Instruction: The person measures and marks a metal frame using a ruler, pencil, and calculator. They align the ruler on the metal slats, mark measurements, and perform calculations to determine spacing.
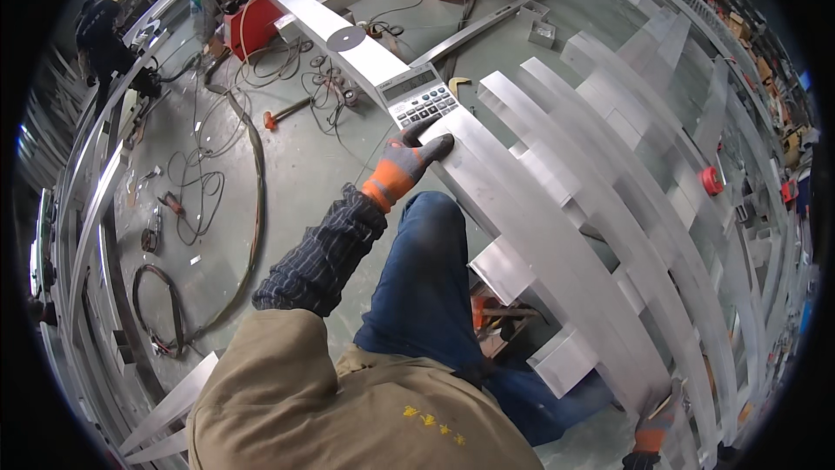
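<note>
Resting on the long metal strip (pixel 522 209), the left hand (pixel 409 161) lies flat in its grey-and-orange glove, fingers stretched out and together toward 1 o'clock, gripping nothing. The calculator (pixel 419 96) sits on the same strip just beyond the fingertips, at 12 o'clock from them, its long axis running along the strip from 10 to 4 o'clock. The right hand (pixel 652 431) is well apart at the strip's near end, at 5 o'clock; whether its fingers are clasped there cannot be told, so the left is much nearer.
</note>
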`<state>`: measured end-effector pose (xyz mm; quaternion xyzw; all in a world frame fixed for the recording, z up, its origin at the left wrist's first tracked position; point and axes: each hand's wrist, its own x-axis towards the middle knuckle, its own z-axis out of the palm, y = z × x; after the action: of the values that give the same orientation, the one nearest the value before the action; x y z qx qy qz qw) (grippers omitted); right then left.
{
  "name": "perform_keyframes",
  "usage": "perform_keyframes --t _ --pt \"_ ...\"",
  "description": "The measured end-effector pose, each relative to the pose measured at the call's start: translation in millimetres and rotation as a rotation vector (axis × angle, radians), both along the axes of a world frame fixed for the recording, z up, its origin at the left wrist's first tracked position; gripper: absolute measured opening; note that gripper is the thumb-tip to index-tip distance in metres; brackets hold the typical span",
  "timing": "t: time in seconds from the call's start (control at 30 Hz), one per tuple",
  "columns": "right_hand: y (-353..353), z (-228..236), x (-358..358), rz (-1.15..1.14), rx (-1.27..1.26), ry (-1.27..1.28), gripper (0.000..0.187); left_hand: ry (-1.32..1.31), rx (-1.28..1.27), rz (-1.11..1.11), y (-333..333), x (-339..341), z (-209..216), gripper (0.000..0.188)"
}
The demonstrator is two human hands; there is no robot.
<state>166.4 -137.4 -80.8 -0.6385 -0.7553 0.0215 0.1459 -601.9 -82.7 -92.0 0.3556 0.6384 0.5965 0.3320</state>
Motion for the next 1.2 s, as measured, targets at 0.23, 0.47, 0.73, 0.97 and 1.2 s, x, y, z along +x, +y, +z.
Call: perform_keyframes --t 0.23,0.47,0.73,0.97,1.2 --pt "3.7 -41.9 54.4 -0.215 -0.011 0.621 0.061 -0.111 0.16 -0.052 17.0 -7.9 -21.1 0.082" --pt "1.4 25.7 -102.6 -0.06 0.104 0.083 0.079 0.274 0.296 0.122 -44.7 -15.8 -3.0 0.057" --pt "23.0 61.0 -163.0 0.102 0.169 0.032 0.075 0.514 0.31 -0.187 -71.5 85.4 40.2 0.048" --pt "196.1 59.5 -128.2 -0.239 0.231 0.162 0.057 1.028 0.431 -0.51 -13.9 155.5 73.6 0.064" --pt "358.4 52.0 -95.5 -0.409 -0.023 -0.03 0.051 1.249 0.284 -0.636 13.1 188.8 50.6 0.064"
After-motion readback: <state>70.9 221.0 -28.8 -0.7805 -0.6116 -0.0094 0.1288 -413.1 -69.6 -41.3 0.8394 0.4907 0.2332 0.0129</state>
